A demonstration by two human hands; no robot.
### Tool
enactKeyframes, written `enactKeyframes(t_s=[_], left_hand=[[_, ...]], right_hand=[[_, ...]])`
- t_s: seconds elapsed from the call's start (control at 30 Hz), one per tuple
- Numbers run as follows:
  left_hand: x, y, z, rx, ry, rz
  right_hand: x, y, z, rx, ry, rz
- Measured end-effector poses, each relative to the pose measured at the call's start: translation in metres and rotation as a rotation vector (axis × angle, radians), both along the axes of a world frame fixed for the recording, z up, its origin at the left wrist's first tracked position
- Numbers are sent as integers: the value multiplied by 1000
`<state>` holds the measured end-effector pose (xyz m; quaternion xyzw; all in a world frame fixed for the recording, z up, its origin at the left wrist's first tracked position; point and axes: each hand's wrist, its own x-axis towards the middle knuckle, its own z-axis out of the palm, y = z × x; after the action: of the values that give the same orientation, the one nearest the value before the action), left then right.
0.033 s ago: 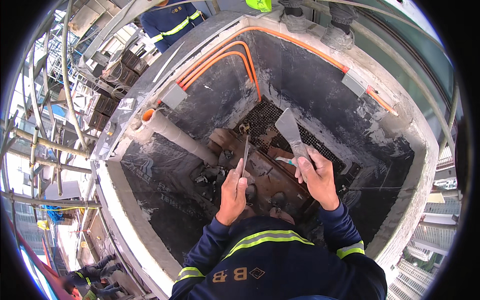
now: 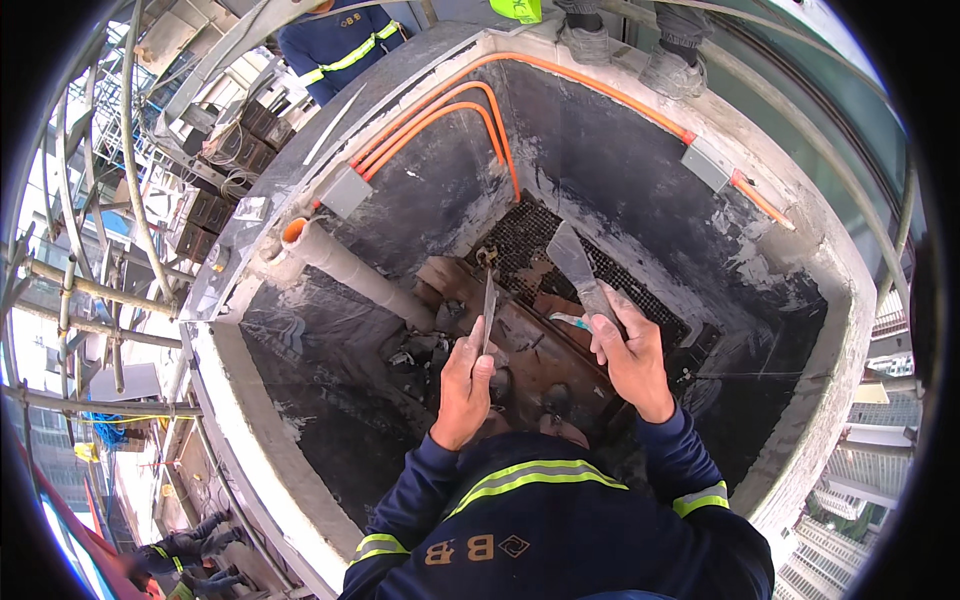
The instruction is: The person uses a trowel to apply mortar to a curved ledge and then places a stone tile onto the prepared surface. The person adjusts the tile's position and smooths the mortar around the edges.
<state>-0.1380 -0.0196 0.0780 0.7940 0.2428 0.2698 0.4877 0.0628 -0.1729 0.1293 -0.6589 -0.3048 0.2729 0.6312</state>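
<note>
While the left hand (image 2: 467, 385) pinches a flat tool (image 2: 489, 312) right of the grey pipe (image 2: 365, 272), the right hand (image 2: 632, 355), farther right of it, clasps a scraper (image 2: 575, 260); seemingly readying blades, next needing controlled angles.

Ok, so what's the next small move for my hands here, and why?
I'd perhaps bring the broad scraper in your right hand slowly toward the thin flat tool in your left hand: each hand grips one, both point away from you, and a gap shows between them.
</note>
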Motion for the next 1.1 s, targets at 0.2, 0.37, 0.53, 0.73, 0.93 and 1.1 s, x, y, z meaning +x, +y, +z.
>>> enactKeyframes(t_s=[0.2,0.37,0.53,0.73,0.93,1.1], left_hand=[[13,-6,-6,28,7,-82],[19,-1,1,164,-24,-95],[17,13,3,16,-105,13],[2,14,-9,-180,-94,173],[-17,46,-23,-235,-195,373],[-26,99,-14,-306,-252,491]], right_hand=[[-40,23,-16,68,-15,-27],[-78,13,-95,-84,-252,109],[-24,-6,-108,-67,57,-187],[36,-12,-76,-61,57,-351],[24,40,-73,-84,107,-89],[47,131,-43,-142,-416,-57]])
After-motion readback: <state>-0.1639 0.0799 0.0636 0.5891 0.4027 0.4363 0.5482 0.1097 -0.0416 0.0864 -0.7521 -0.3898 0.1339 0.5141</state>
